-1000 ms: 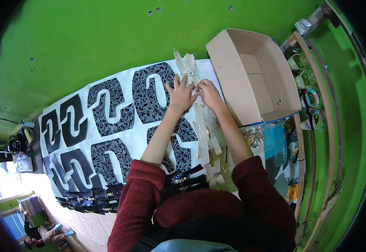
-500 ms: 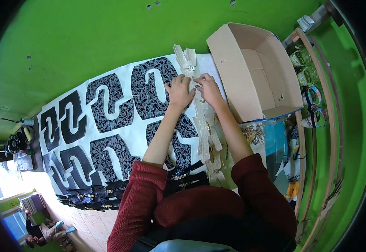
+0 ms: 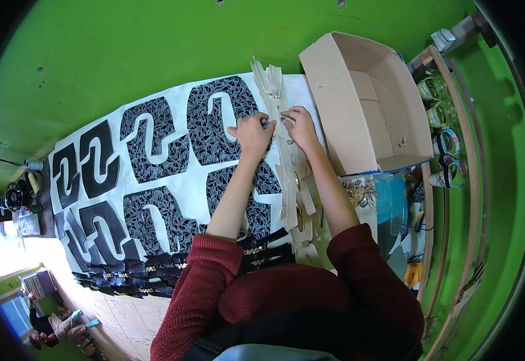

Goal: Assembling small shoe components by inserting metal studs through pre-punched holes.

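Observation:
A row of cream strap pieces with small metal buckles runs down the white table, from its far edge toward me. My left hand and my right hand both rest on this row near its far end, fingers pinching one cream strap piece between them. Black patterned cut-out shapes lie flat to the left of my hands. Both my forearms wear dark red sleeves.
An open cardboard box stands right of my hands. Black straps with buckles line the near table edge. A clear bag of metal parts and blue container sit at right. Sandals rest on a wooden rack. Green walls surround.
Both hands slid a little farther along the cream strap row toward the table's far end. The view shifted slightly.

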Available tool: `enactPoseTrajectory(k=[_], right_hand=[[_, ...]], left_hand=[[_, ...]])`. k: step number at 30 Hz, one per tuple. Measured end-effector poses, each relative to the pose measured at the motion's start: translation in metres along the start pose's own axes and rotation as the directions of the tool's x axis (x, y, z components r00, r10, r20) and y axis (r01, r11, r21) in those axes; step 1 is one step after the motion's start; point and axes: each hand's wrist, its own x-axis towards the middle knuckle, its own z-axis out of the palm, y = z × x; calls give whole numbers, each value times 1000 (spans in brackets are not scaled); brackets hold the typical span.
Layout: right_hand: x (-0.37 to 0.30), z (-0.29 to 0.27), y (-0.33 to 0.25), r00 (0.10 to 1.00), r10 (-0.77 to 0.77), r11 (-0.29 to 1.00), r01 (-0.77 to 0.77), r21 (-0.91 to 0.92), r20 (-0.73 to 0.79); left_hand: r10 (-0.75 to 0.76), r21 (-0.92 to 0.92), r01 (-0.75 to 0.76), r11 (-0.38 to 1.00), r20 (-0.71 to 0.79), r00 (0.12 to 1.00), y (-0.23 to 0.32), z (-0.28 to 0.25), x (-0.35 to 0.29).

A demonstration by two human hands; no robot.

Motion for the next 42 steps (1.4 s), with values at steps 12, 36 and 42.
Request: enactPoseTrajectory(k=[12, 36, 42], right_hand=[[-8, -6, -25, 987, 121, 989, -111, -101, 105], [-17, -3, -8, 1000, -11, 999, 11, 39, -13], [-23, -9, -9, 992, -29, 993, 14, 119, 125]], left_hand=[[68, -249, -84, 965, -75, 995, -15, 19, 2], [23, -214, 31, 976, 247, 969, -21, 20, 16], [249, -398, -90, 913, 367, 896, -39, 19, 29]])
